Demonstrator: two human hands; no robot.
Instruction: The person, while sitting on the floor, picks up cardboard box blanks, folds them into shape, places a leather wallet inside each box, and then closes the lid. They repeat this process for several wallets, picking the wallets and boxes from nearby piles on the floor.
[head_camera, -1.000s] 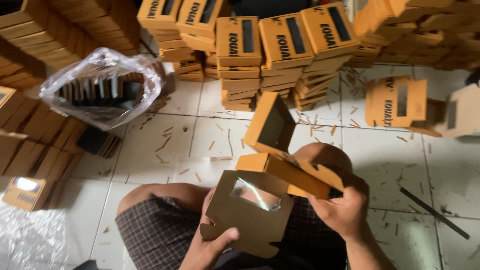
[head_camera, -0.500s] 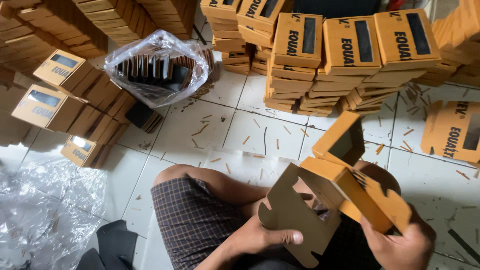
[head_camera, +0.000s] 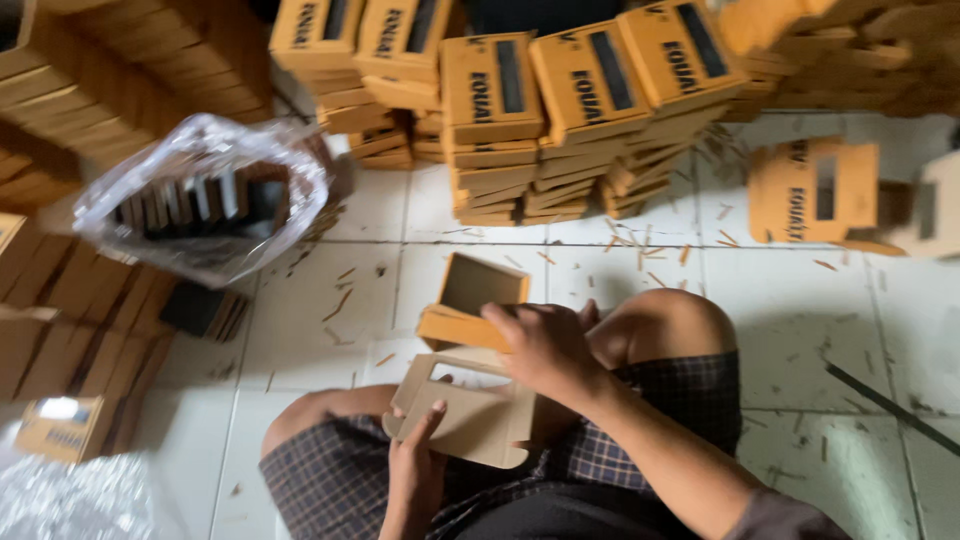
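Observation:
I sit on a white tiled floor with a half-folded orange cardboard box (head_camera: 468, 310) over my lap, its brown inside and window cut-out facing up. My left hand (head_camera: 415, 470) grips the near brown flap (head_camera: 470, 425) from below. My right hand (head_camera: 545, 345) presses down on the box's upper edge, fingers curled over the fold. Both hands touch the same box. My knees in checked shorts (head_camera: 330, 480) sit under it.
Stacks of finished orange window boxes (head_camera: 560, 110) line the back. A clear plastic bag (head_camera: 205, 195) of dark items lies at left. More boxes are piled at left (head_camera: 70, 300), and one lies alone at right (head_camera: 812, 190). Paper scraps litter the tiles.
The box has come down from a raised, tilted hold to lie lower over my lap. My right hand moved from the right end onto its top edge. The camera view shifted.

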